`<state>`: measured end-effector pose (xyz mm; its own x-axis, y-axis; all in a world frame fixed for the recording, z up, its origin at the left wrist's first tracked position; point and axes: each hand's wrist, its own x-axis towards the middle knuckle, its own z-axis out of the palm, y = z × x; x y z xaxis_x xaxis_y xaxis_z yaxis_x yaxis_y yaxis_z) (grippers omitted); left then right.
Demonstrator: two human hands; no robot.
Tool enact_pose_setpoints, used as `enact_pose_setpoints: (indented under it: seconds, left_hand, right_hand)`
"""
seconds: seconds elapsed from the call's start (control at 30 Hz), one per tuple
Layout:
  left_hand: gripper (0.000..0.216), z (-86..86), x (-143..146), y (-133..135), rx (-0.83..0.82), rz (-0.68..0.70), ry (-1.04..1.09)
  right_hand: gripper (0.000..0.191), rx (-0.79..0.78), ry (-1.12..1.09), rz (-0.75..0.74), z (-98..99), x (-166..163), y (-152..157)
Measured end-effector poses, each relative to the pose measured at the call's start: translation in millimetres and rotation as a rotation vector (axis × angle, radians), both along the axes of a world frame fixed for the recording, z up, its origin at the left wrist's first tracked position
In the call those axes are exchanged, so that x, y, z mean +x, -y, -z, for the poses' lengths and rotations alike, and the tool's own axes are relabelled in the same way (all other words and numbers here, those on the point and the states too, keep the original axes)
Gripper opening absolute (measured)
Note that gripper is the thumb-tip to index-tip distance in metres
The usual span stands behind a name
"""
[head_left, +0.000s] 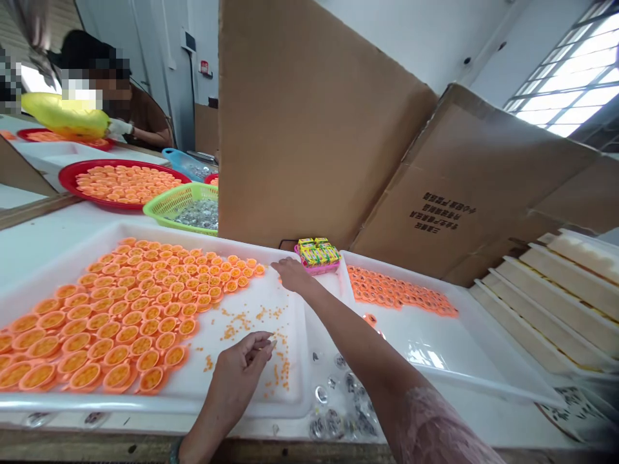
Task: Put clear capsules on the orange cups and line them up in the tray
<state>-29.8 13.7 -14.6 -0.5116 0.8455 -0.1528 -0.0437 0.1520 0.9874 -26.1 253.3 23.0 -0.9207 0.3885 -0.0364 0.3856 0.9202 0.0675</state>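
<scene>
A white tray (193,403) in front of me carries many orange cups (128,316), each with small yellow-orange pieces inside. My left hand (244,370) is over the tray's near right part, its thumb and fingers pinched together. What they hold, if anything, is too small to name. Loose yellow-orange bits (236,325) are scattered on the tray floor around it. My right hand (291,275) reaches to the far right corner of the same tray, fingers stretched out beside the last cups. I see nothing clearly held in it.
A second white tray (435,345) with orange pieces (401,290) stands right. Clear plastic pieces (333,422) lie between the trays. Cardboard (314,129) walls the back, near a pink basket (322,267). Stacked trays (546,303) stand far right. A co-worker (149,122) sits back left.
</scene>
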Motion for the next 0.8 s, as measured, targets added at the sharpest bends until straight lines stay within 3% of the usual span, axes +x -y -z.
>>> enact_pose_setpoints:
  seconds: [0.13, 0.23, 0.33, 0.47, 0.63, 0.8]
  left_hand:
    - [0.034, 0.6, 1, 0, 0.015, 0.003, -0.005]
    - [0.031, 1.3, -1, -2, 0.035, -0.054, 0.042]
    - [0.032, -0.8, -4, -5, 0.093, -0.241, 0.156]
    - [0.041, -10.5, -8, -6, 0.145, -0.393, 0.454]
    - [0.036, -20.8, -10, -1, 0.243, -0.206, 0.615]
    - [0.029, -22.7, -12, 2, 0.184, -0.093, 0.598]
  right_hand:
    - [0.031, -0.061, 0.123, 0.015, 14.7, -11, -13]
    - [0.034, -0.111, 0.117, -0.002, 10.8, -1, -10]
    - [0.042, -0.185, 0.04, -0.059, -2.6, 18, 12]
    - [0.048, -0.463, -0.235, -0.175, -17.1, 46, 63]
    - [0.055, -0.706, -0.417, -0.206, -17.0, 74, 111]
    - [0.055, -0.848, -0.543, -0.206, -16.9, 92, 118]
